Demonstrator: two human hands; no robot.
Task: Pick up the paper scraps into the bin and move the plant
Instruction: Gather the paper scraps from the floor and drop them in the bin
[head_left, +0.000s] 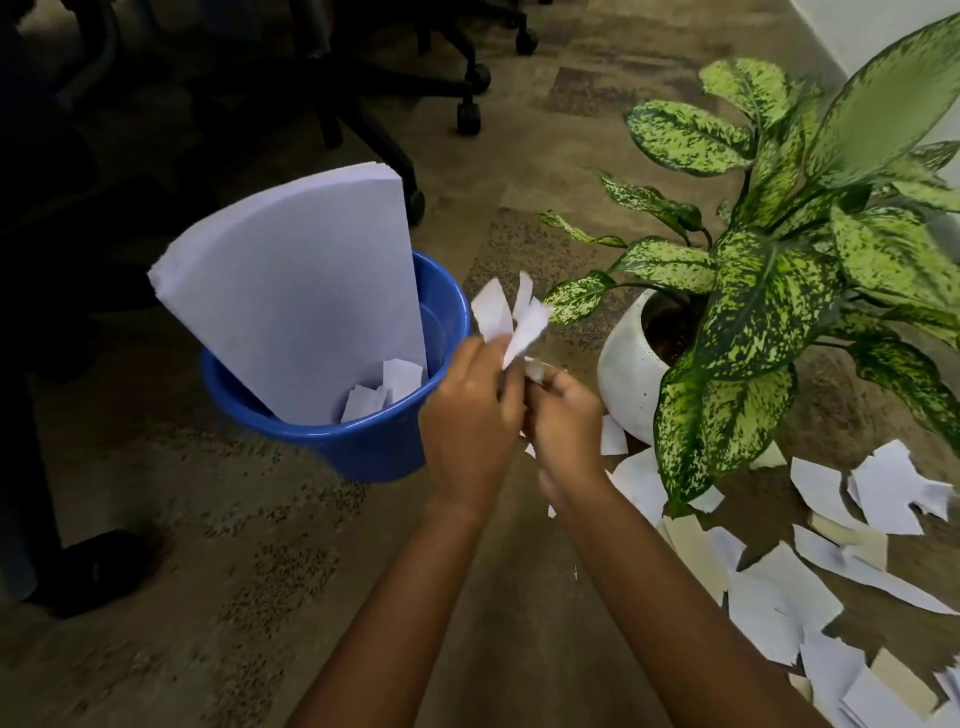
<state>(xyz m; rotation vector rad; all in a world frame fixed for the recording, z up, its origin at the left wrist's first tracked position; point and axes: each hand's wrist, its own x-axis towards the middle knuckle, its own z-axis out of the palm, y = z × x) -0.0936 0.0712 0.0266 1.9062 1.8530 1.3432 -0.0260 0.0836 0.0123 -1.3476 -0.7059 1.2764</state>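
Forearms extended, left hand (470, 415), right hand (563, 415) together, pinching paper scraps (511, 317)

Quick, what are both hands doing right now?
Left hand: holding paper scraps.
Right hand: pinching a small scrap.

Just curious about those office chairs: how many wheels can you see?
4. One black plastic chair wheel near the top edge, two below it, another right of the curved white paper stack. Others may hide in shadow.
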